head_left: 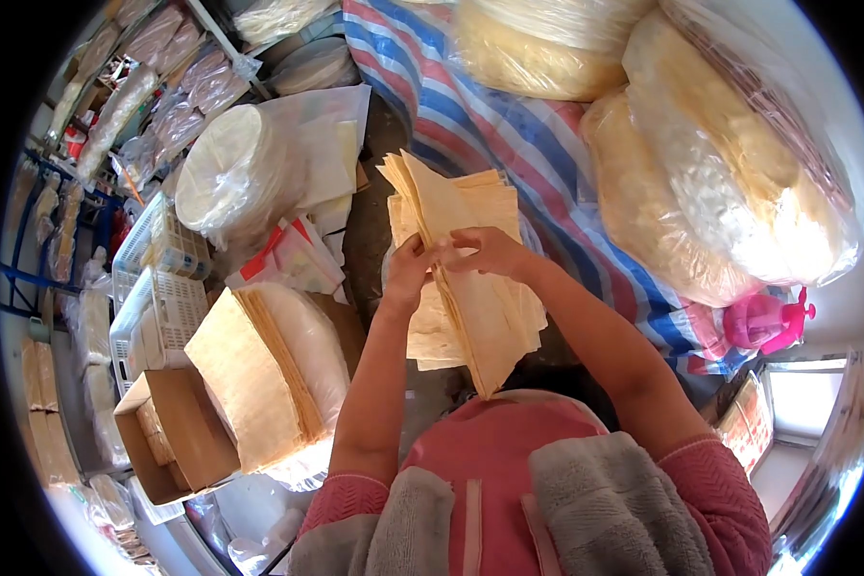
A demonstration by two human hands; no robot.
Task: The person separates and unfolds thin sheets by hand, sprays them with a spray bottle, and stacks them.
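Thin tan sheets stand in a folded bundle in front of my body, above a flatter pile of similar sheets. My left hand grips the bundle's left side near its middle, with the fingers bent around the edge. From the right, my right hand reaches over the same bundle, its fingertips meeting the sheets close to my left hand. The fingers of my right hand are curved, and the thumb and forefinger come close together at the sheet edge.
At the left lie another stack of tan sheets, an open cardboard box and white plastic baskets. Large plastic-wrapped bundles rest on a striped tarp at the right, near a pink spray bottle.
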